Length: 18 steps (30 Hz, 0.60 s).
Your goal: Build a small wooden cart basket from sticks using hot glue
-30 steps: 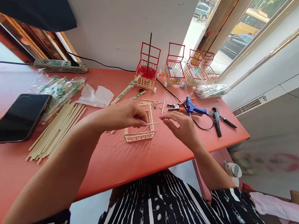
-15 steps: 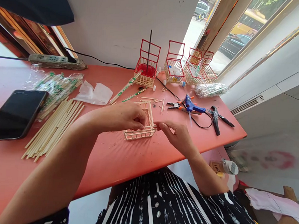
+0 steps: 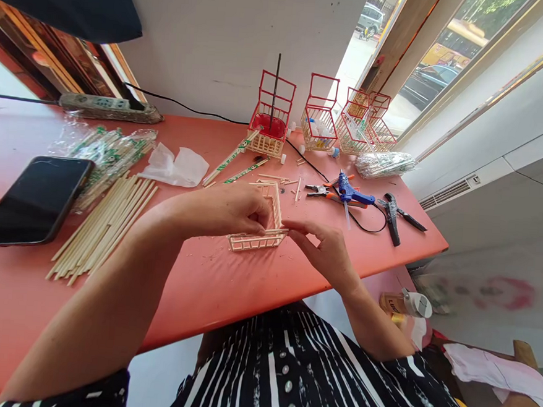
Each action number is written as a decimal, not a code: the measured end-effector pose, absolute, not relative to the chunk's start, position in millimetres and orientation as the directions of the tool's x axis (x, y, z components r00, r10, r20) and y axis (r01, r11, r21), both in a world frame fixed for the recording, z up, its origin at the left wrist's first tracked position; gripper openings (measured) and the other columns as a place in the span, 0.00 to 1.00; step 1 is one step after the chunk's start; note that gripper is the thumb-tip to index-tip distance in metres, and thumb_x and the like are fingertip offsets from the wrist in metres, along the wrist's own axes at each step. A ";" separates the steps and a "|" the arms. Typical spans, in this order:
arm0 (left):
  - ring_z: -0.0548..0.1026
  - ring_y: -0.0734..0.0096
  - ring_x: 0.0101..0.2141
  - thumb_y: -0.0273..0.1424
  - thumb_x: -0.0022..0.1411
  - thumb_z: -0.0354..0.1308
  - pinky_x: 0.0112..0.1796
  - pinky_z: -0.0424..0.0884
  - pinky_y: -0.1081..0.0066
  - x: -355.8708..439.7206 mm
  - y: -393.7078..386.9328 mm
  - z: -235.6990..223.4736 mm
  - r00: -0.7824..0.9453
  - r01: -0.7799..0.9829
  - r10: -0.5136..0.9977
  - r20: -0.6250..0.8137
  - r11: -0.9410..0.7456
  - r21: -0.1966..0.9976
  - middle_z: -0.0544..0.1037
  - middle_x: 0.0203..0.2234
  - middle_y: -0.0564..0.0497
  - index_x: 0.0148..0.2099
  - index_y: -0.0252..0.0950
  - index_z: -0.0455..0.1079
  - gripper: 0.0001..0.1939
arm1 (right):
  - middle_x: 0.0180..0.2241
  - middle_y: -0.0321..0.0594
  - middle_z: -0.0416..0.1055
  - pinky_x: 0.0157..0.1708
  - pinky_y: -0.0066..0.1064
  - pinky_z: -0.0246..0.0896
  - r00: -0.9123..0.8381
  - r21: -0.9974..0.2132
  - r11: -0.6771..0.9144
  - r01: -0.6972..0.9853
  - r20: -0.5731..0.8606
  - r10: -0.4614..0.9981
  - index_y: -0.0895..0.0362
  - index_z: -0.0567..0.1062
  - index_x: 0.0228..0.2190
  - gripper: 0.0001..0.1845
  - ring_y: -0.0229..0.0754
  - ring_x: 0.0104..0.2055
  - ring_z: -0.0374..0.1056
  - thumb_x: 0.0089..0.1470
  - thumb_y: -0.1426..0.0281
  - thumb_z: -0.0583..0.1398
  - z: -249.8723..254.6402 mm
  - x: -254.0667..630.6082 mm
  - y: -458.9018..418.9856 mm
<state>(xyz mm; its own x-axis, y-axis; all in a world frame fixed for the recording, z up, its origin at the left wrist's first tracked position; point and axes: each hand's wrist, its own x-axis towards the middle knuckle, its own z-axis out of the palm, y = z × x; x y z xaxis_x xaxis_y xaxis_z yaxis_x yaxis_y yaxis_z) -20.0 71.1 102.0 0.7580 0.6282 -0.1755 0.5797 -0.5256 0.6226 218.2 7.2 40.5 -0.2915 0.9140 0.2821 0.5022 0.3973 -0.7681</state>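
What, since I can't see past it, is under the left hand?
Under the left hand is a small stick frame; its right and near sides show. The hand covers most of its left side, hiding what is there.

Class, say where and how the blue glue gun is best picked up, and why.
The blue glue gun is probably best gripped by its handle, from the right: the handle juts out that way, while the glue stick protrudes from the near end.

Near side passable, flanks crowded.
Passage offered along smooth red tabletop (image 3: 219,280) before pale wooden-stick frame (image 3: 256,248); way blocked rightward by blue plastic glue gun (image 3: 353,192), leftward by straight beige wooden sticks (image 3: 105,229).
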 end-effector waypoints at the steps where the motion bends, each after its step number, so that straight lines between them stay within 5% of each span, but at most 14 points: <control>1: 0.67 0.72 0.23 0.33 0.58 0.57 0.27 0.55 0.70 -19.8 71.0 101.8 0.759 0.580 0.628 -0.173 -0.531 0.618 0.70 0.19 0.55 0.25 0.40 0.72 0.09 | 0.44 0.38 0.86 0.46 0.34 0.77 -0.293 -0.766 0.402 0.501 0.286 0.912 0.49 0.85 0.48 0.12 0.44 0.44 0.82 0.66 0.66 0.63 39.4 217.9 7.3; 18: 0.68 0.71 0.24 0.35 0.59 0.58 0.27 0.56 0.69 -19.6 67.1 101.0 0.733 0.624 0.661 -0.160 -0.560 0.545 0.74 0.21 0.54 0.27 0.40 0.75 0.10 | 0.41 0.38 0.86 0.44 0.31 0.76 -0.228 -0.752 0.378 0.540 0.301 0.926 0.50 0.86 0.45 0.10 0.42 0.40 0.82 0.65 0.66 0.65 24.1 213.3 3.4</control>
